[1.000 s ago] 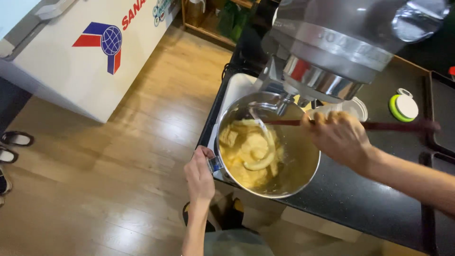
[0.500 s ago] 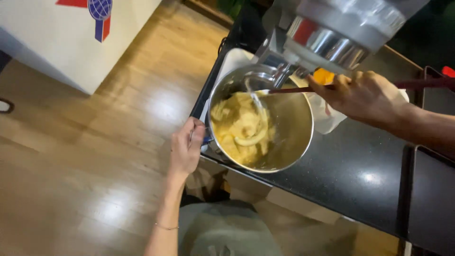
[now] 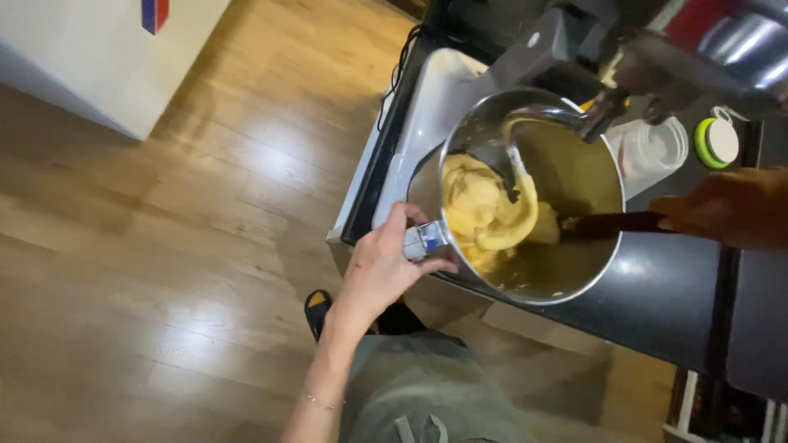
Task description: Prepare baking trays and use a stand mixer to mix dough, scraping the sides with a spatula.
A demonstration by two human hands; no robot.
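Note:
A steel mixing bowl [image 3: 606, 271] sits under the raised head of a stand mixer [image 3: 706, 41] on a black counter [image 3: 657, 320]. Yellow dough [image 3: 480, 209] clings to the mixer's hook inside the bowl. My left hand [image 3: 386, 267] grips the bowl's handle at its near left side. My right hand [image 3: 726, 217] holds a dark spatula [image 3: 611, 223] whose blade reaches into the bowl and touches the dough.
A clear plastic container [image 3: 652, 148] and a green-rimmed lid [image 3: 716, 141] lie behind the bowl. The mixer's white base [image 3: 427, 107] reaches the counter's left edge. A wooden floor [image 3: 189, 246] lies to the left, with a white appliance [image 3: 98, 49] at the far left.
The view has shifted left and closer to the bowl. My right hand has dropped from above the bowl to its right side, and the spatula now pushes into the dough. My left hand still holds the handle.

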